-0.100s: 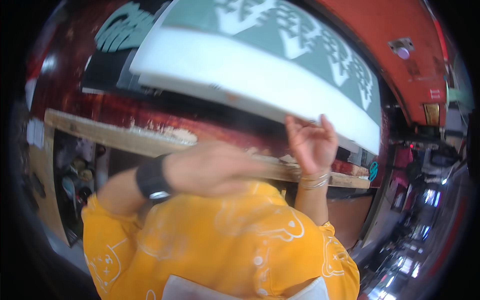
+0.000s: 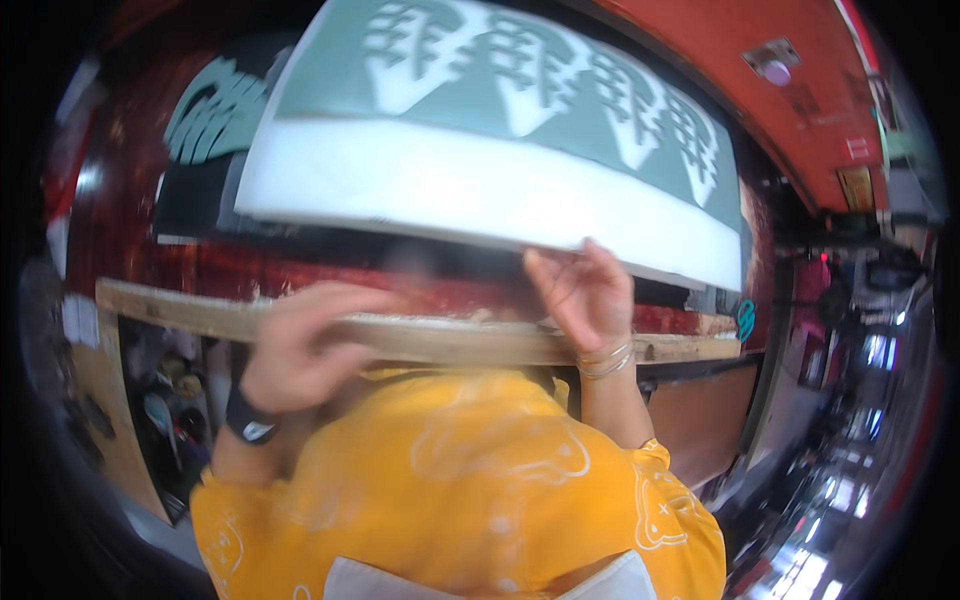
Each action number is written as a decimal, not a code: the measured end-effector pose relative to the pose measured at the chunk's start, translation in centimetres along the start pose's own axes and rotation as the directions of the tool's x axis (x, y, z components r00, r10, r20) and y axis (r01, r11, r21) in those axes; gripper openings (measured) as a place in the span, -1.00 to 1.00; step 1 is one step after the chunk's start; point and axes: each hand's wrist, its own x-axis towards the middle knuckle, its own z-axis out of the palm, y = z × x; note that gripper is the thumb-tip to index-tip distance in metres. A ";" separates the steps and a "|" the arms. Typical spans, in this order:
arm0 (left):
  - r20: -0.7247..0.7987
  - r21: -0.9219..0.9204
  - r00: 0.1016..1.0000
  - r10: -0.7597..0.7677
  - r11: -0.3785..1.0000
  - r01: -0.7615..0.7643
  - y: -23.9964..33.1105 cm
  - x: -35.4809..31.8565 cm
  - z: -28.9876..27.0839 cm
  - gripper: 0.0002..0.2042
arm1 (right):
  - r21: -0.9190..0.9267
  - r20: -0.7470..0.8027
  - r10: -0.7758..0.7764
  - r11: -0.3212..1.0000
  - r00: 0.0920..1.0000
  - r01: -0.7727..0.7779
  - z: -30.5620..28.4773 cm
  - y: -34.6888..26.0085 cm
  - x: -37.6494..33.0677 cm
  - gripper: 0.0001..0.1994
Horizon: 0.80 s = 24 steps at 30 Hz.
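Observation:
A stack of white sheets [image 2: 480, 180], printed with green shapes and white leaf-like motifs, lies across the table in front of me. At its near edge, right of centre, my right hand [image 2: 590, 300] is turned palm up. Its fingers are curled and its fingertips are at the edge of the sheets, seeming to pinch it. My left hand [image 2: 310, 345] hovers over the wooden table edge to the left, apart from the stack. Motion blurs it, but thumb and fingers look parted, with nothing visible between them.
A worn wooden rail [image 2: 450, 340] runs along the near side of the dark red table [image 2: 330, 270]. Green cut-out pieces on a dark board [image 2: 215, 110] lie at the left. Beyond the sheets stands an orange-red panel [image 2: 700, 50]. Bottles and jars [image 2: 175, 400] fill a shelf below left.
My left hand has swung left and outward, away from my right hand. The view has shifted slightly; my right hand stays at the sheets' near edge.

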 end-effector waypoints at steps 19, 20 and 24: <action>-0.298 0.081 0.953 -0.059 0.993 0.087 -11.4 5.6 -5.8 -0.05 | -0.805 -0.112 -0.919 -0.139 0.378 -0.577 -13.6 -18.4 -8.6 -0.33; -0.308 0.077 0.949 -0.063 0.993 0.091 -11.8 5.4 -5.8 -0.07 | -0.806 -0.112 -0.921 -0.136 0.374 -0.576 -13.1 -18.3 -8.5 -0.33; -0.404 -0.103 0.892 -0.202 0.979 0.175 -13.2 4.8 -6.0 -0.16 | -0.777 -0.113 -0.925 -0.145 0.363 -0.613 -11.7 -16.6 -8.1 -0.36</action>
